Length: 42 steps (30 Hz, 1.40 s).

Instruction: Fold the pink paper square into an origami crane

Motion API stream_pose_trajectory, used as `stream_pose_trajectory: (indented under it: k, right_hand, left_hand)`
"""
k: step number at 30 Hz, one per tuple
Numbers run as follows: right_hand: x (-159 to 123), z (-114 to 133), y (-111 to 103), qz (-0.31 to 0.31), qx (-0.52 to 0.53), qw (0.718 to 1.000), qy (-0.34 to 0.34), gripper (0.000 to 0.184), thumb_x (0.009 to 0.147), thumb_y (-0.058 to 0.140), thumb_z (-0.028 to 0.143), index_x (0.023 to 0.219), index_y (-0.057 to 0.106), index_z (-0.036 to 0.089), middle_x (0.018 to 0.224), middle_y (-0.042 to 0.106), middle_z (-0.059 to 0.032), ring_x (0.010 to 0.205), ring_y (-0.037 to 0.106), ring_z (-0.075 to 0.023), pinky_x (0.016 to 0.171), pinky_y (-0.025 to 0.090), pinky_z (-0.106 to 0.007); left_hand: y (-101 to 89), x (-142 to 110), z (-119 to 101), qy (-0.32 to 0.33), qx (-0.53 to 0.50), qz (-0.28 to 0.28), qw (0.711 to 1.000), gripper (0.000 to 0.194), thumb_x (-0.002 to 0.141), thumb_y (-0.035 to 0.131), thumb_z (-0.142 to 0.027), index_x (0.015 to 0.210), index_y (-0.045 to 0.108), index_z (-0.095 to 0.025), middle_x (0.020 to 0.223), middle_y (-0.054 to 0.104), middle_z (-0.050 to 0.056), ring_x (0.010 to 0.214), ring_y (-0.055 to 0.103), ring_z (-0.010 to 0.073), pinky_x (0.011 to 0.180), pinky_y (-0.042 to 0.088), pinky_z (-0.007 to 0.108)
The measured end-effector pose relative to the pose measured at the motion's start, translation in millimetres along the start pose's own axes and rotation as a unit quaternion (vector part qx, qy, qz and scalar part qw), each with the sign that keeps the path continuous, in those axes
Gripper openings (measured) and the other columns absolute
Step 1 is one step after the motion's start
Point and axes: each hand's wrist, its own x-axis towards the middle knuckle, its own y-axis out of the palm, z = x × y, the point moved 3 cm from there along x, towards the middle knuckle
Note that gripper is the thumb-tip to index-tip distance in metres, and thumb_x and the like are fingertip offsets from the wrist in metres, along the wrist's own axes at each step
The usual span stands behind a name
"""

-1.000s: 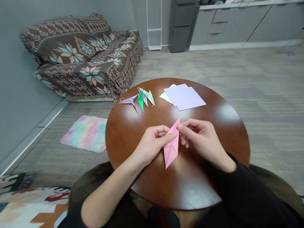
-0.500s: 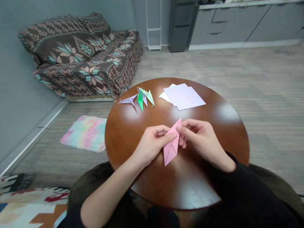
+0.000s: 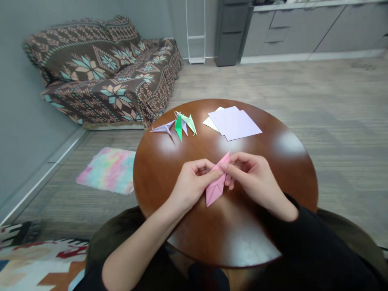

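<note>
A pink folded origami paper (image 3: 214, 191), shaped like a long diamond with creases along it, is held above the near middle of the round table. My left hand (image 3: 194, 180) grips its left side, thumb on top and fingers underneath. On the upper right edge, my right hand (image 3: 253, 171) pinches the paper between thumb and fingers. Both hands are closed on it, and the fingers behind the paper are partly hidden.
Several folded paper cranes, among them a green one (image 3: 178, 127) and a lilac one (image 3: 163, 128), lie at the back left of the wooden table (image 3: 273, 161). Lilac paper sheets (image 3: 235, 123) rest on a pale sheet at the back. A patterned sofa (image 3: 106, 76) stands beyond.
The pink paper has shifted slightly left and its lower tip has risen. My right thumb has slid a little left and down across its upper part. The other papers stay put.
</note>
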Motion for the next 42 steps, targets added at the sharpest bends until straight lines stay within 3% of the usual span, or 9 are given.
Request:
stream_pose_trajectory:
  k: [11,19,26,36,42]
  right_hand:
    - [-0.9,1.5,-0.8,-0.009,0.008,1.000,-0.003,0.029,0.086,0.082,0.041,0.076,0.071,0.016,0.057,0.068,-0.0009,0.048,0.061,-0.0127,0.049,0.051,-0.024]
    - [2.2,0.9,-5.0,-0.023,0.002,1.000,-0.020,0.039,0.099,0.065,0.042,0.068,0.065,0.017,0.055,0.065,-0.0012,0.046,0.060,-0.0116,0.048,0.049,-0.023]
    - [1.0,-3.2,-4.1,-0.024,-0.005,1.000,-0.014,0.019,0.087,0.080,0.031,0.085,0.070,0.016,0.055,0.066,0.0021,0.047,0.061,-0.0106,0.046,0.050,-0.019]
    - [-0.2,-0.1,1.3,0.007,0.023,1.000,0.013,0.029,0.085,0.082,0.042,0.086,0.069,0.016,0.055,0.068,0.0009,0.044,0.062,-0.0121,0.044,0.053,-0.022]
    - [2.0,2.7,0.3,0.027,0.061,0.997,0.035,0.032,0.080,0.086,0.043,0.082,0.070,0.015,0.059,0.072,-0.0016,0.049,0.069,-0.0145,0.049,0.059,-0.024]
  left_hand:
    - [5.2,-2.6,-4.1,-0.003,0.035,0.022,0.999,0.026,0.086,0.080,-0.037,0.077,0.073,-0.013,0.072,0.077,0.006,0.069,0.071,0.0172,0.068,0.052,0.026]
    - [3.0,-2.5,-4.2,-0.005,0.064,-0.004,0.998,0.021,0.084,0.080,-0.031,0.074,0.072,-0.014,0.070,0.072,0.002,0.064,0.062,0.0133,0.067,0.047,0.024]
    - [1.3,-1.1,-3.1,0.008,0.045,-0.021,0.999,0.025,0.080,0.084,-0.030,0.095,0.072,-0.014,0.084,0.075,0.005,0.076,0.069,0.0167,0.075,0.052,0.027]
    - [3.3,-1.6,-2.0,-0.007,0.017,0.012,1.000,0.026,0.082,0.083,-0.037,0.084,0.072,-0.014,0.074,0.075,0.005,0.069,0.070,0.0179,0.071,0.053,0.029]
    - [1.9,-1.0,-0.6,-0.028,-0.017,-0.008,0.999,0.025,0.080,0.085,-0.037,0.081,0.077,-0.013,0.068,0.073,0.004,0.062,0.064,0.0145,0.064,0.049,0.025]
